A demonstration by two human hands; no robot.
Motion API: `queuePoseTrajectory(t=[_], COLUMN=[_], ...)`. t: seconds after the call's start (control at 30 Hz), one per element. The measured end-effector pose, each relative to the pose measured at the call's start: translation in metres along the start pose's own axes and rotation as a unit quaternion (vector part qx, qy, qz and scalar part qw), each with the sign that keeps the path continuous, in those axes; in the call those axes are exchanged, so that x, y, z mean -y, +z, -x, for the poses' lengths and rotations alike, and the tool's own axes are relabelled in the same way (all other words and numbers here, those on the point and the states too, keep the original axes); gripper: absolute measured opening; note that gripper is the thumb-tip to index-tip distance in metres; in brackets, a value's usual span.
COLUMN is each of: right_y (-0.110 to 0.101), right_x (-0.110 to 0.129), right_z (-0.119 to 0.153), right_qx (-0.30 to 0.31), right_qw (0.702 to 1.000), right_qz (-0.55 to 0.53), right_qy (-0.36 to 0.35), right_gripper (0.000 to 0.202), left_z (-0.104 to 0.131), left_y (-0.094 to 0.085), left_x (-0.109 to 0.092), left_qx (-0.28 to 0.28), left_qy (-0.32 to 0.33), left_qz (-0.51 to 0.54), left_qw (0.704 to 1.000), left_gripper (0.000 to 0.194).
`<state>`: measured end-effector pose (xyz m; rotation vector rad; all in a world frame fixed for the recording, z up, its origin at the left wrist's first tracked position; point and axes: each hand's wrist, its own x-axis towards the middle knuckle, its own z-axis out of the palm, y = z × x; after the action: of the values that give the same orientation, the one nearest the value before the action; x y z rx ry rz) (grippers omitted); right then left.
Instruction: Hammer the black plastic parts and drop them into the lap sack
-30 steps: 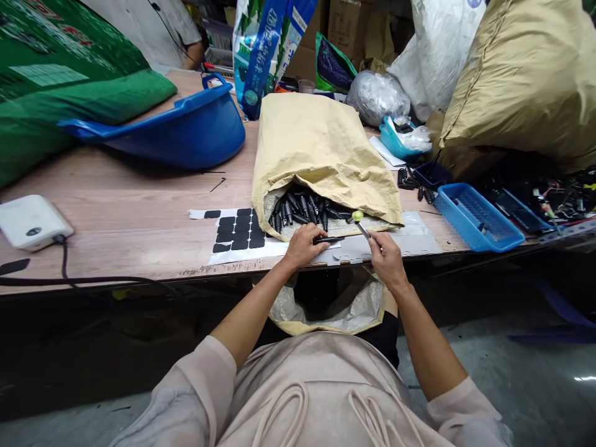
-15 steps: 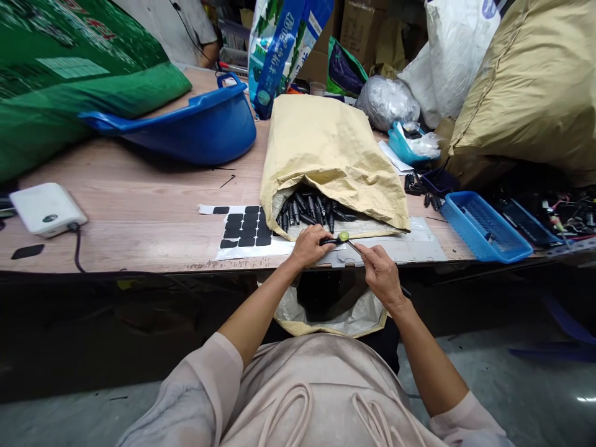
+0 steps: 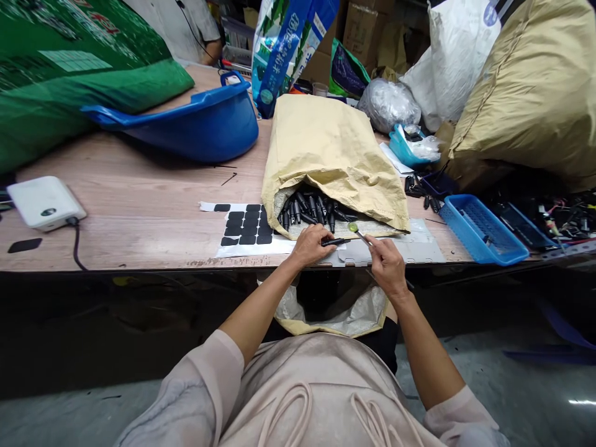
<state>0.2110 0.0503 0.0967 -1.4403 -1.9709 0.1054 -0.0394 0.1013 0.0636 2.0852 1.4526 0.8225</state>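
My left hand [image 3: 309,244] rests at the table's front edge, fingers closed on a slim black pen-shaped piece [image 3: 337,241] that points right. In my right hand [image 3: 387,266] is a thin metal tool [image 3: 361,236] with a round yellow-green head. That head sits just above and right of the black piece, apart from it. Right behind my hands lies a tan sack [image 3: 335,139], its mouth towards me. Several similar black pieces [image 3: 305,208] show inside. Below the table edge, another sack [image 3: 347,327] with a pale lining stands open at my lap.
Left of my hands lies a white sheet with black stickers [image 3: 249,225]. A blue basin [image 3: 186,130] and white box with a cable [image 3: 46,202] are farther left. To the right stand a blue basket [image 3: 484,230] and loose black parts. Another person's arm [image 3: 212,53] shows behind.
My right hand has shifted slightly right, and the tool's round head has lifted off the black piece. My left hand still holds that piece in nearly the same place.
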Motion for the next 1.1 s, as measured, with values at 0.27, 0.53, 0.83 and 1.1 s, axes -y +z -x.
queuePoseTrajectory(t=[0.27, 0.53, 0.83, 1.1], right_y=[0.011, 0.023, 0.023, 0.024], right_x=[-0.071, -0.068, -0.066, -0.067], right_z=[-0.022, -0.018, -0.017, -0.016], right_qx=[-0.036, -0.05, -0.037, -0.036], right_qw=[0.988, 0.981, 0.981, 0.983], right_qz=[0.14, 0.171, 0.166, 0.159], right_qy=[0.052, 0.074, 0.09, 0.088], right_gripper=[0.039, 0.037, 0.038, 0.038], left_z=[0.002, 0.032, 0.1, 0.107], left_y=[-0.005, -0.003, 0.072, 0.069], left_x=[-0.004, -0.027, -0.042, -0.037], left_qx=[0.032, 0.064, 0.242, 0.217], left_qy=[0.029, 0.132, 0.038, 0.008], left_qz=[-0.017, 0.005, -0.071, -0.07], left_qw=[0.999, 0.989, 0.967, 0.974], left_gripper=[0.015, 0.014, 0.019, 0.024])
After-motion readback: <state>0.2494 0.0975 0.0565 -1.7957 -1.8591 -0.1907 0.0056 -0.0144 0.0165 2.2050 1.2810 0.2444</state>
